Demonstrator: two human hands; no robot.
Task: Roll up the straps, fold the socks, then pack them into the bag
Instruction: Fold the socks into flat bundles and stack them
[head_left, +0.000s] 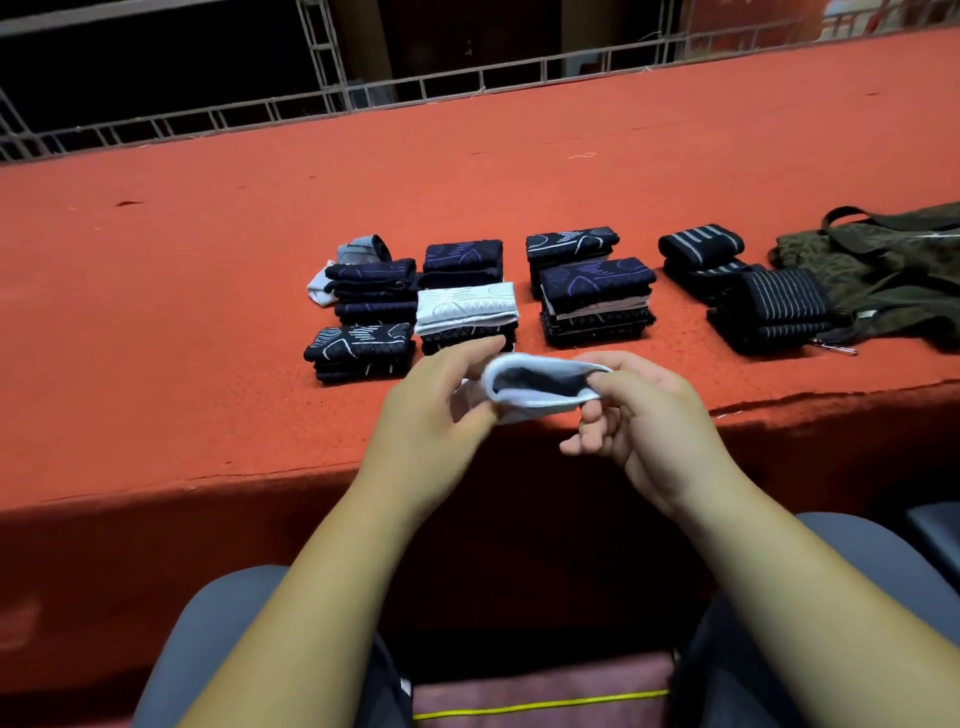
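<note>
Holding white sock (535, 401), perhaps dark-lined

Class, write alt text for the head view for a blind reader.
Left hand and right hand pinch a white fabric sock over a red carpeted table. Behind lie folded dark patterned socks, rolled black striped straps and an olive bag.

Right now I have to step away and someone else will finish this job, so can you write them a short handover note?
The left hand and right hand both pinch one white sock, held over the near edge of the table, not yet folded.
Done: folded socks sit in piles on the table; rolled straps lie to their right.
The bag lies at the far right, with nothing visibly packed.
Left: fold this sock, then pack everything into the bag.
</note>
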